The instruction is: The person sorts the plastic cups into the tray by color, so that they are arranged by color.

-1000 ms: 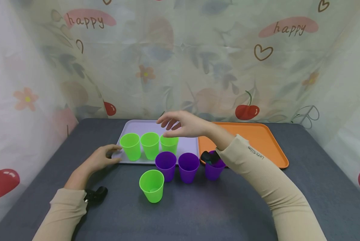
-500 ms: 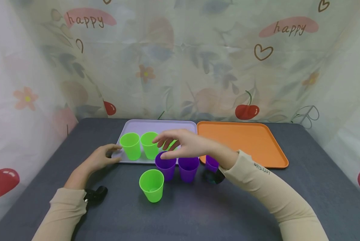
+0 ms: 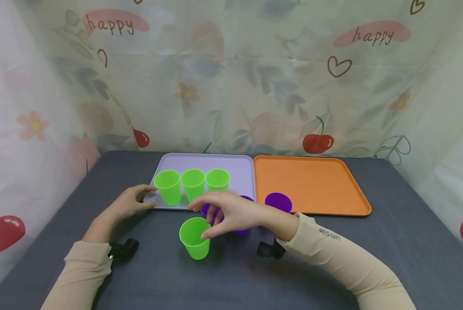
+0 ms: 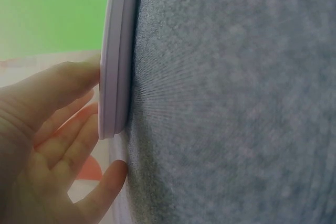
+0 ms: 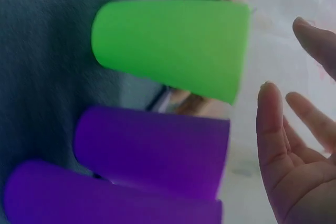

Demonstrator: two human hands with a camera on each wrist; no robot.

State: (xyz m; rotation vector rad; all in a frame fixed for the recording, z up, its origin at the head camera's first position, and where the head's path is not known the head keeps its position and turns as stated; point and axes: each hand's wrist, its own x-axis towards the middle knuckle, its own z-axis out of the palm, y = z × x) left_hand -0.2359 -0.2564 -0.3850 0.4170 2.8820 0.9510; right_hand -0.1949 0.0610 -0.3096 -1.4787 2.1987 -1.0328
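My right hand [image 3: 231, 211] hovers with spread fingers beside and above the rim of a green cup [image 3: 194, 245] that stands upright on the table. In the right wrist view that green cup [image 5: 173, 45] is apart from the fingers. Purple cups [image 3: 278, 201] stand behind and under the hand, two of them partly hidden by it. My left hand [image 3: 128, 203] rests at the near left corner of the lavender tray [image 3: 239, 163], its thumb touching the tray's rim in the left wrist view. Three green cups [image 3: 169, 188] stand in a row on this tray.
An orange tray [image 3: 312, 181] lies right of the lavender one, edge to edge. Both trays lie at the back of the dark cloth-covered table [image 3: 231, 280]. A patterned curtain [image 3: 235, 86] hangs behind and at the sides.
My right hand has come down and toward me, from above the third green cup on the tray to the near green cup. The left hand and the cups have stayed put.
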